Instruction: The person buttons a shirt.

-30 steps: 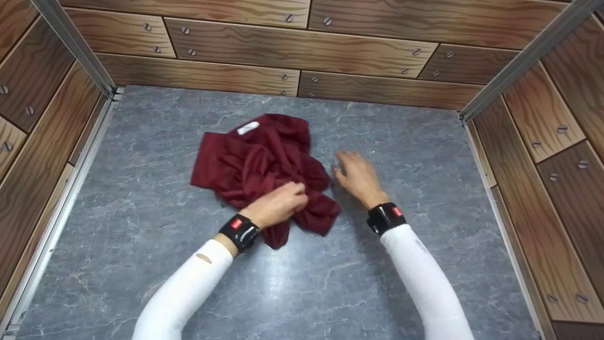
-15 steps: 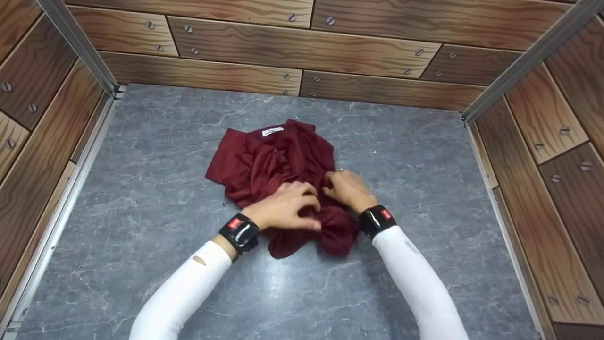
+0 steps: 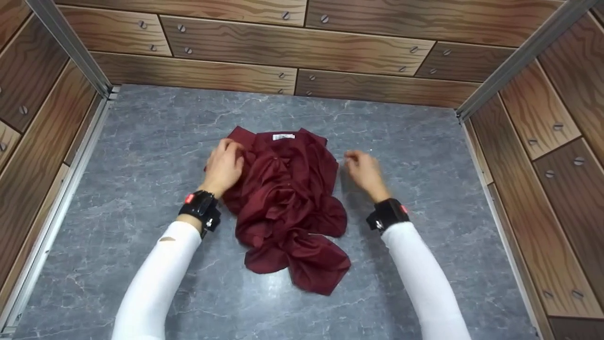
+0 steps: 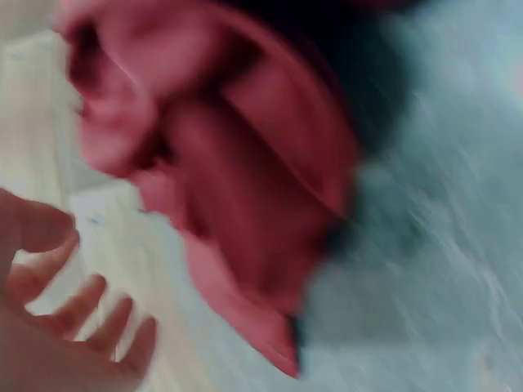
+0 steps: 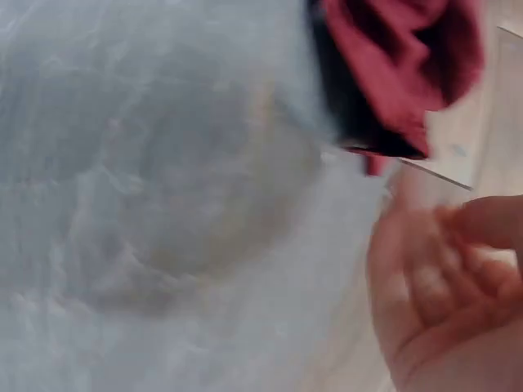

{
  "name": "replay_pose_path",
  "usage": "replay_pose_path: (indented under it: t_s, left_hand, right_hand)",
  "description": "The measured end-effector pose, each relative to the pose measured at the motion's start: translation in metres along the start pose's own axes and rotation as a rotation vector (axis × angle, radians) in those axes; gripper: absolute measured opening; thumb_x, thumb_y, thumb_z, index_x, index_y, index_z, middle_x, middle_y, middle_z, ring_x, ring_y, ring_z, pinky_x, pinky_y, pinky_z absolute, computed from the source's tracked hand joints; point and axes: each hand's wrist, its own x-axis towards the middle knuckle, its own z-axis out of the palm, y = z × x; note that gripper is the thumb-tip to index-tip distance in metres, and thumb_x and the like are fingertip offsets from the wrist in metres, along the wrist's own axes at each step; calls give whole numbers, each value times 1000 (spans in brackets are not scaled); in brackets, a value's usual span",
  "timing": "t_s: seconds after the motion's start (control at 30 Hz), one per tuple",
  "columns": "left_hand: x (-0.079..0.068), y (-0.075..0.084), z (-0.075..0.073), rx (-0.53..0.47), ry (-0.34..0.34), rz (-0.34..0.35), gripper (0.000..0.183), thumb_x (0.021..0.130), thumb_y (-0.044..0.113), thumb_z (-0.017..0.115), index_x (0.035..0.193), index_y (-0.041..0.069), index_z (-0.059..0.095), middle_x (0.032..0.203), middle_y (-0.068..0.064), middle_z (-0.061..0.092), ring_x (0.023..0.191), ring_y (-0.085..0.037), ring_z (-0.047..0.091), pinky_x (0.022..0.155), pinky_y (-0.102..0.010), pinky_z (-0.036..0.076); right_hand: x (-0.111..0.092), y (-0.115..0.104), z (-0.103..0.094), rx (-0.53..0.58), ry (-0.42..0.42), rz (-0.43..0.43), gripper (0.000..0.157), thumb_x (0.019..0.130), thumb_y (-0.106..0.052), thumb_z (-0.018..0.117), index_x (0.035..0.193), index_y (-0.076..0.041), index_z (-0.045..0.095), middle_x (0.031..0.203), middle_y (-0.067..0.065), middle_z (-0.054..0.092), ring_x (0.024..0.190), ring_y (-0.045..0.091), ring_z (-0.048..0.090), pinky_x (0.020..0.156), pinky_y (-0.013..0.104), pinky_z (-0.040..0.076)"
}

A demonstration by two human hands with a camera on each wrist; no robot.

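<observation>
- Roughly mid-view from the head camera, we see 1 crumpled dark-red shirt [image 3: 288,198] on the grey marbled surface [image 3: 401,288], its white label [image 3: 283,137] at 12 o'clock.
- At the shirt's 10 o'clock, we see the left hand [image 3: 224,163] over the cloth, fingers bent and slightly spread; we cannot tell whether they touch it.
- At its 2 o'clock, we see the right hand [image 3: 364,171] just beside the shirt, fingers blurred and loosely curled.
- Around the wrists, we count 2 black bands [image 3: 200,207].

Dark-red garment [image 3: 289,203], rumpled, white label [image 3: 283,137] at far edge; on grey marbled surface [image 3: 141,189].
</observation>
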Motion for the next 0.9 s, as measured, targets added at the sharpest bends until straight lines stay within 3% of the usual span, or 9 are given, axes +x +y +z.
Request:
replay_pose_path:
  t_s: [0.1, 0.2, 0.4, 0.5, 0.57, 0.63, 0.73, 0.8, 0.9]
  left_hand:
    - [1, -9, 8, 107, -133, -110, 41, 86, 35, 53, 120, 12, 51, 137, -9, 34, 124, -37, 30, 92, -60, 25]
    - [0, -7, 20, 190, -239, -141, 58, 82, 49, 52, 127, 12, 46, 142, -10, 28, 130, -40, 17, 95, -64, 16]
    - [-8, 0, 40, 309, -342, -80, 92, 65, 55, 68, 139, 15, 28, 147, -16, 10, 132, -41, -6, 95, -67, 1]
    - [-11, 1, 45, 313, -381, -21, 98, 64, 54, 70, 141, 19, 21, 148, -16, 6, 132, -41, -8, 95, -67, -1]
    - [-12, 2, 44, 298, -422, 27, 95, 66, 53, 69, 142, 24, 19, 148, -15, 5, 132, -41, -7, 95, -67, 1]
    - [-13, 3, 42, 257, -464, 82, 88, 70, 51, 66, 141, 28, 20, 148, -14, 6, 133, -41, -4, 96, -67, 3]
    - [-12, 3, 37, 172, -487, 164, 71, 77, 43, 62, 139, 30, 29, 147, -11, 16, 133, -38, 7, 96, -65, 8]
    - [-9, 1, 35, 115, -449, 184, 61, 81, 35, 58, 137, 28, 34, 144, -8, 25, 133, -33, 16, 97, -63, 12]
    - [-5, -5, 33, 114, -322, 138, 54, 84, 26, 56, 135, 20, 37, 140, -8, 32, 130, -30, 24, 96, -61, 19]
  right_hand:
    - [7, 1, 16, -1, -34, 71, 47, 86, -31, 55, 123, -3, 49, 105, 13, 62, 95, 24, 59, 82, 37, 45]
    - [9, -3, 32, 68, -125, 84, 63, 83, -36, 59, 131, -2, 37, 97, 12, 63, 88, 23, 59, 76, 36, 46]
    - [2, -18, 50, 3, -206, -107, 50, 78, -27, 65, 122, -12, 48, 75, 0, 59, 65, 11, 54, 59, 27, 43]
    - [-4, -22, 47, 72, -371, -195, 41, 81, -25, 61, 120, -18, 53, 81, -1, 60, 69, 12, 56, 63, 27, 45]
    - [-5, -23, 42, 148, -464, -198, 34, 83, -22, 55, 117, -20, 57, 85, 1, 62, 72, 17, 58, 65, 30, 47]
    - [-2, -20, 38, 155, -424, -207, 28, 85, -18, 50, 111, -18, 62, 91, 2, 63, 79, 19, 59, 71, 33, 46]
    - [6, -13, 36, 18, -189, -193, 26, 83, -11, 50, 106, -11, 62, 101, 6, 61, 94, 22, 56, 82, 35, 43]
    - [12, -6, 37, -115, -79, -169, 32, 81, -11, 55, 113, -8, 56, 113, 8, 56, 107, 23, 50, 91, 36, 37]
    - [16, 0, 40, -213, -102, -111, 55, 80, -14, 61, 130, -7, 40, 125, 13, 47, 117, 28, 43, 97, 40, 32]
